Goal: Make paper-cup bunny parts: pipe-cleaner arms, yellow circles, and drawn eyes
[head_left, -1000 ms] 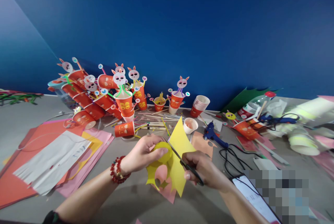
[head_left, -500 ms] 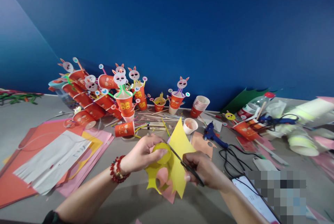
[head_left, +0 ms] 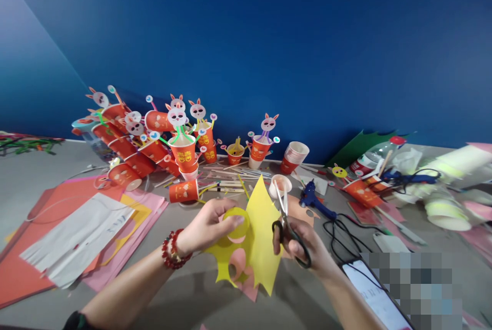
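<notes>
My left hand (head_left: 209, 225) pinches a sheet of yellow paper (head_left: 261, 248) with cut-out holes, together with a yellow ring-shaped piece (head_left: 236, 222) at my fingertips. A pink sheet (head_left: 241, 263) shows behind the yellow one. My right hand (head_left: 303, 245) grips black-handled scissors (head_left: 285, 220); their blades point up, clear of the paper's right edge. A red bead bracelet (head_left: 171, 250) is on my left wrist.
Red paper cups with rabbit faces (head_left: 180, 135) crowd the back by the blue wall. Wooden sticks (head_left: 230, 176), a stack of cups (head_left: 294, 156), a blue glue gun (head_left: 313, 199) with black cord, paper sheets (head_left: 77, 227) at left, a phone (head_left: 378, 294) at right.
The scissors have come out of the yellow paper and swung upright, blades pointing up. The cut ring now hangs free at my left fingertips; the yellow sheet has shifted slightly.
</notes>
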{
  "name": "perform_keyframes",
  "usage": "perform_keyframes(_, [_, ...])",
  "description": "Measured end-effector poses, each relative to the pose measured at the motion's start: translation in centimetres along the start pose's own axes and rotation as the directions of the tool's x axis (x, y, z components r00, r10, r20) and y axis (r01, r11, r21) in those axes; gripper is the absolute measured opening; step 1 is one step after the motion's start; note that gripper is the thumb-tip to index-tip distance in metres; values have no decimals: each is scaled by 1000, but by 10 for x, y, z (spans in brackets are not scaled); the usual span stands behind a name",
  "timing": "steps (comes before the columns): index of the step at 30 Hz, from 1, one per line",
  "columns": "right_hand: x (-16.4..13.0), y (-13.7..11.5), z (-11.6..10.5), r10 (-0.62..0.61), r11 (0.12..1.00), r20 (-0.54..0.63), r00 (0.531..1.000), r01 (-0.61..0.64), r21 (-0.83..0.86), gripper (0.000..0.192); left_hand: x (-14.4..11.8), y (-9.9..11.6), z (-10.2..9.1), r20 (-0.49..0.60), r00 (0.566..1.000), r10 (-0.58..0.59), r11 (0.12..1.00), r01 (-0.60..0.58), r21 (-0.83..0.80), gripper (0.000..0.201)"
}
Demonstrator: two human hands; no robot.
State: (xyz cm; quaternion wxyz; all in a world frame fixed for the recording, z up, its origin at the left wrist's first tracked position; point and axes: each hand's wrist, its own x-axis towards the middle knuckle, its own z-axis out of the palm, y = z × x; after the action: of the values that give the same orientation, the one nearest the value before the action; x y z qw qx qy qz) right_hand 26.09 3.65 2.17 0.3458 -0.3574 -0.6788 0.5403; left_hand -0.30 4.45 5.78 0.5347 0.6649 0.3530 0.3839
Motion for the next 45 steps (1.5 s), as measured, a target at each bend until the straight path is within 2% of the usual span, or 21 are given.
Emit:
perform_keyframes(3, [1,6,-2,-30,999,-173,985,24,-34,54,-1,-3,-2,-105,993,-59,991,45,-124,34])
perform_keyframes(6, [9,22,-10,-28,976,-342,939,-49,-214,38,-1,-6,-4,-217,974,-57,980,14,-197,33])
perform_keyframes(8, [17,34,-18,-1,922,-377,926,-145,-358,39,-2,-9,-6,-275,961,-37,977,-24,-213,32])
perform_keyframes(11, [27,49,-25,36,770,-393,919,-276,-575,48,-4,-9,-7,-305,952,-7,975,-60,-212,32])
perform_keyframes(14, [32,61,-26,22,669,-367,930,-286,-686,46,-2,-10,-9,-256,967,-9,985,-35,-167,32])
perform_keyframes(17, [36,72,-25,17,658,-390,920,-304,-689,37,9,-20,-13,-180,983,40,999,-33,41,30])
perform_keyframes(20, [40,81,-28,-5,680,-420,907,-305,-667,30,24,-45,-15,-130,988,86,947,-41,319,28])
perform_keyframes(21, [40,82,-29,-24,690,-423,906,-291,-663,29,29,-55,-14,-125,989,77,939,-30,342,28])
perform_keyframes(25, [41,73,-31,-117,719,-411,904,-208,-663,32,37,-80,-9,-86,995,53,924,-17,381,27])
perform_keyframes(28, [39,53,-28,-228,730,-360,905,-86,-678,28,37,-75,-7,0,999,53,911,-49,409,28])
perform_keyframes(30, [38,36,-26,-345,721,-341,874,14,-693,24,35,-62,-11,19,998,55,901,-58,431,32])
perform_keyframes(31, [38,28,-25,-399,716,-359,844,42,-697,24,32,-53,-15,7,998,58,896,-56,441,33])
perform_keyframes(33, [38,15,-26,-477,731,-449,755,57,-680,26,22,-36,-27,-50,996,73,889,-42,457,34])
perform_keyframes(35, [37,9,-29,-487,796,-547,681,89,-598,28,3,-23,-43,-160,983,92,886,-8,463,34])
perform_keyframes(36, [35,8,-30,-462,839,-584,668,116,-531,29,-11,-21,-51,-253,961,108,885,23,465,34])
perform_keyframes(37, [33,10,-31,-421,879,-605,676,141,-455,30,-28,-21,-58,-346,931,118,895,51,443,33])
perform_keyframes(39, [28,16,-31,-320,937,-600,733,149,-317,31,-65,-32,-67,-568,820,66,950,123,288,30])
perform_keyframes(40, [26,20,-29,-272,954,-590,760,134,-267,31,-85,-41,-67,-662,750,-18,972,168,165,31])
perform_keyframes(42, [21,30,-25,-203,973,-560,803,102,-207,29,-121,-61,-60,-761,606,-230,965,246,-96,36])
perform_keyframes(43, [19,35,-22,-179,978,-538,823,91,-187,28,-136,-71,-54,-778,570,-265,956,263,-133,38])
perform_keyframes(45, [16,42,-15,-131,985,-472,872,61,-161,25,-161,-86,-38,-774,539,-332,937,282,-205,38])
